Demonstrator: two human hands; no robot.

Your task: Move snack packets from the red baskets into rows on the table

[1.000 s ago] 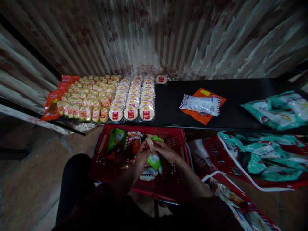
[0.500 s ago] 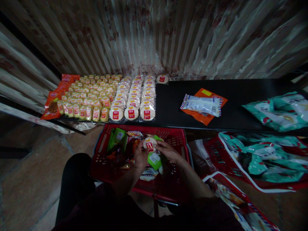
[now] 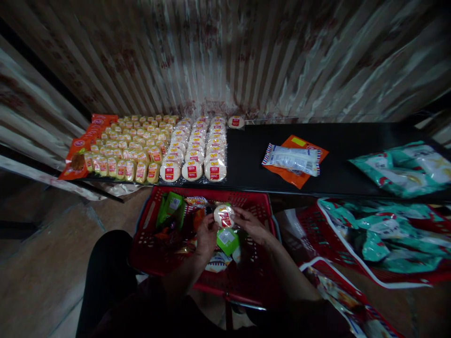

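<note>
A round white rice cracker point(image 3: 224, 216) in a clear wrapper with a red label is held up over the red basket point(image 3: 262, 199). My left hand point(image 3: 206, 237) closes on its left edge, and the fingers of my right hand point(image 3: 251, 226) grip its right edge. Below it in the basket lie a green packet point(image 3: 228, 240) and a striped white packet point(image 3: 217, 262). Another green packet point(image 3: 171, 210) rests at the basket's left side. On the black shelf point(image 3: 248, 157), three columns of similar wrapped crackers point(image 3: 192, 171) stand overlapping, with a single cracker point(image 3: 236, 122) at the back.
Small yellow wrapped cakes point(image 3: 128, 170) fill the shelf's left part beside orange packets point(image 3: 75, 157). A white striped packet point(image 3: 292, 159) lies on an orange packet point(image 3: 298, 181). Right of these is a teal bag point(image 3: 401, 166). Baskets of teal bags point(image 3: 387, 225) and other packets point(image 3: 340, 293) stand below.
Both hands have shifted slightly right with the rice cracker, which has turned a little and now tilts. The whole view has moved slightly, and the shelf appears lower.
</note>
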